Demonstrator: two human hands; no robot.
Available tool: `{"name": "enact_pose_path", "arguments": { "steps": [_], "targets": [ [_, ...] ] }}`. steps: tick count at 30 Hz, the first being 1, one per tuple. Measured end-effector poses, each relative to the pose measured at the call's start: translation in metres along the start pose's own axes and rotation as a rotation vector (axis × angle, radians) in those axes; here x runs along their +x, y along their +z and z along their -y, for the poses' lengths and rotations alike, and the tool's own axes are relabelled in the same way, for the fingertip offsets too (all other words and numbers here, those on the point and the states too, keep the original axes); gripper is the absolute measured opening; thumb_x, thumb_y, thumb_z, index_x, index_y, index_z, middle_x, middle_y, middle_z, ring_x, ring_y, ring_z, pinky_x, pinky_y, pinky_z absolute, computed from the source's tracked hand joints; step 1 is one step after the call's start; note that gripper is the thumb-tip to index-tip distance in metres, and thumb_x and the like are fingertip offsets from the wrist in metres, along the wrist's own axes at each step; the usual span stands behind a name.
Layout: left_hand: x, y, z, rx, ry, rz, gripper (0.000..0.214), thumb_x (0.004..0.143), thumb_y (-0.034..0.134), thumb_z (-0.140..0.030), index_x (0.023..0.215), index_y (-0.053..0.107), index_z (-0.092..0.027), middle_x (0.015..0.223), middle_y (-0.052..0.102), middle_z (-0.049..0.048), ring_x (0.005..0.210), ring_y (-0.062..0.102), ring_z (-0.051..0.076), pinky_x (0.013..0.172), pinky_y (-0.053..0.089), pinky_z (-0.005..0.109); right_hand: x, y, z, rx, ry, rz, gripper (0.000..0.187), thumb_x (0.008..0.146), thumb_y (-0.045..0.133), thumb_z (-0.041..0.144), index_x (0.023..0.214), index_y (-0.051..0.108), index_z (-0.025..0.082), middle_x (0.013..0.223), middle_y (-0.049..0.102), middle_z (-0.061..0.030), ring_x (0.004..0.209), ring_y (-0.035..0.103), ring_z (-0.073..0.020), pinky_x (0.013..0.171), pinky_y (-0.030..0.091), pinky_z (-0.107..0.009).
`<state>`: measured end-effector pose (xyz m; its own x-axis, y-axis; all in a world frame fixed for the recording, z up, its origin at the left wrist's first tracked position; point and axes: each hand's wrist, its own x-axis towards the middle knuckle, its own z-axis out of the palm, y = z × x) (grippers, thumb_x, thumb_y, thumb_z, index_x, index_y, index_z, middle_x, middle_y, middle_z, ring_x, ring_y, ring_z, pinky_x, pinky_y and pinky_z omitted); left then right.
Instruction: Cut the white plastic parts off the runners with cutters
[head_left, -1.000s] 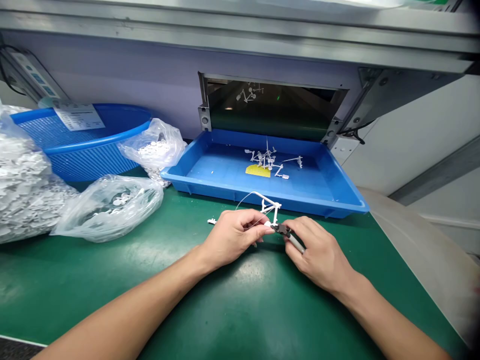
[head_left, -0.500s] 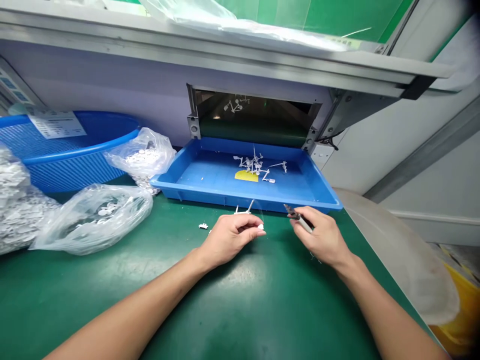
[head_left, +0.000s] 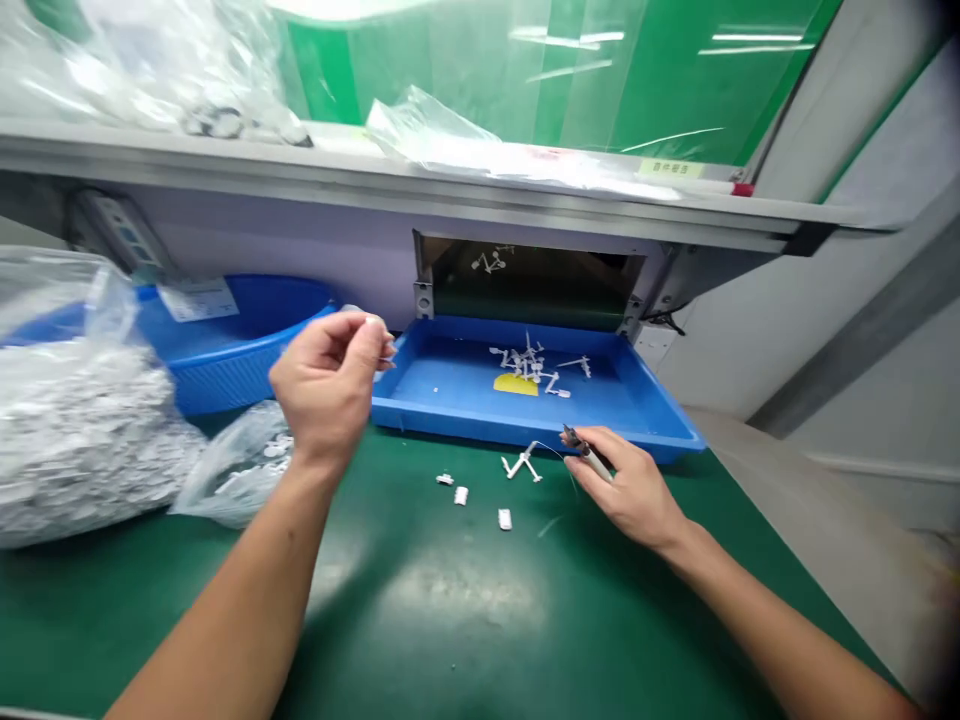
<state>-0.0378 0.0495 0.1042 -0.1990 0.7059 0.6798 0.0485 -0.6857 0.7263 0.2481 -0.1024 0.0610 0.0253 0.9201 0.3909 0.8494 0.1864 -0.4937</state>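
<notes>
My left hand is raised over the bags on the left, thumb and fingers pinched together. A small white plastic part shows at its fingertips, mostly hidden by them. In my right hand is a pair of nippers with dark jaws and pale handles, pointing up and left near the tray's front edge. Left of the nippers, a branched white plastic sprue lies on the green table. Small white pieces lie nearby: one rectangular, another small piece, and a thin piece.
A blue tray holds several tangled white sprues and a yellow patch. Behind it is an opening with a dark belt. On the left are a full bag of white pieces, a smaller bag and a blue basket.
My left hand has moved left and up from the table centre, leaving the sprue and small pieces uncovered. My right hand still holds the nippers. The camera view has tilted up and shifted left.
</notes>
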Motion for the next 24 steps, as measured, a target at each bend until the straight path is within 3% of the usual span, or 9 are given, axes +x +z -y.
{"name": "enact_pose_path", "arguments": {
  "steps": [2,6,9,12,16,18,20,22,24],
  "targets": [
    [0.04,-0.025,0.014,0.22,0.034,-0.051,0.026,0.088,0.063,-0.039,0.101,0.069,-0.018,0.088,0.069,0.0036,0.077,0.066,0.016,0.072,0.055,0.026,0.009,0.008,0.01,-0.009,-0.033,0.039,0.028,0.091,0.056,0.035,0.118,0.057,0.026,0.119,0.061,-0.0043,0.105,0.06,-0.0218,0.092,0.047,-0.033],
    [0.102,-0.057,0.047,0.736,-0.114,0.26,0.022,0.08,0.069,-0.029,0.097,0.073,-0.015,0.097,0.072,0.0081,0.092,0.066,0.024,0.088,0.049,0.031,0.024,0.033,0.018,-0.011,-0.067,0.189,0.02,0.091,0.05,0.03,0.109,0.059,0.026,0.113,0.062,-0.0051,0.097,0.06,-0.0228,0.084,0.049,-0.036],
    [0.124,-0.065,0.067,0.809,-0.192,0.354,0.033,0.073,0.073,-0.027,0.103,0.073,-0.011,0.099,0.072,0.012,0.095,0.066,0.027,0.089,0.048,0.031,0.03,0.041,0.022,0.019,-0.027,0.269,0.021,0.09,0.047,0.026,0.104,0.061,0.025,0.102,0.065,-0.0049,0.086,0.062,-0.022,0.074,0.05,-0.034],
    [0.124,-0.06,0.077,0.752,-0.172,0.321,0.036,0.083,0.062,-0.038,0.109,0.071,-0.014,0.104,0.071,0.0093,0.095,0.066,0.023,0.084,0.049,0.027,0.031,0.017,0.027,0.086,0.099,0.206,0.022,0.091,0.047,0.034,0.102,0.063,0.024,0.098,0.067,-0.0047,0.08,0.063,-0.0208,0.066,0.049,-0.03],
    [0.106,-0.033,0.076,0.606,-0.181,0.391,0.037,0.084,0.057,-0.047,0.099,0.073,-0.017,0.088,0.073,0.0048,0.079,0.068,0.022,0.069,0.051,0.025,0.037,-0.063,0.013,-0.036,0.289,-0.207,0.029,0.085,0.056,0.047,0.101,0.066,0.025,0.097,0.069,-0.0038,0.085,0.064,-0.0241,0.067,0.048,-0.031],
    [0.095,-0.009,0.073,0.554,-0.166,0.523,0.038,0.083,0.057,-0.05,0.097,0.073,-0.018,0.083,0.073,0.0034,0.074,0.067,0.021,0.066,0.05,0.025,0.037,-0.108,-0.014,-0.236,0.397,-0.423,0.028,0.083,0.058,0.048,0.101,0.067,0.029,0.102,0.069,-0.0017,0.091,0.064,-0.0274,0.071,0.047,-0.035],
    [0.083,0.02,0.071,0.568,-0.096,0.718,0.037,0.085,0.054,-0.049,0.097,0.073,-0.019,0.087,0.073,0.0027,0.077,0.067,0.021,0.07,0.05,0.026,0.03,-0.144,-0.053,-0.45,0.468,-0.479,0.026,0.085,0.054,0.046,0.102,0.066,0.031,0.116,0.065,-0.0026,0.104,0.06,-0.031,0.08,0.046,-0.042],
    [0.071,0.055,0.074,0.651,-0.006,0.923,0.032,0.087,0.052,-0.043,0.097,0.073,-0.022,0.094,0.073,0.0019,0.085,0.067,0.022,0.076,0.05,0.025,0.016,-0.163,-0.096,-0.643,0.5,-0.487,0.028,0.082,0.054,0.042,0.102,0.065,0.025,0.133,0.053,-0.0102,0.119,0.052,-0.0361,0.089,0.044,-0.047],
    [0.064,0.092,0.083,0.754,0.045,1.058,0.025,0.088,0.053,-0.034,0.097,0.074,-0.023,0.1,0.072,0.0031,0.094,0.066,0.023,0.082,0.049,0.027,0.001,-0.163,-0.13,-0.701,0.517,-0.556,0.029,0.081,0.055,0.039,0.103,0.064,0.022,0.136,0.049,-0.0144,0.122,0.05,-0.0377,0.09,0.044,-0.047]
  ]
}}
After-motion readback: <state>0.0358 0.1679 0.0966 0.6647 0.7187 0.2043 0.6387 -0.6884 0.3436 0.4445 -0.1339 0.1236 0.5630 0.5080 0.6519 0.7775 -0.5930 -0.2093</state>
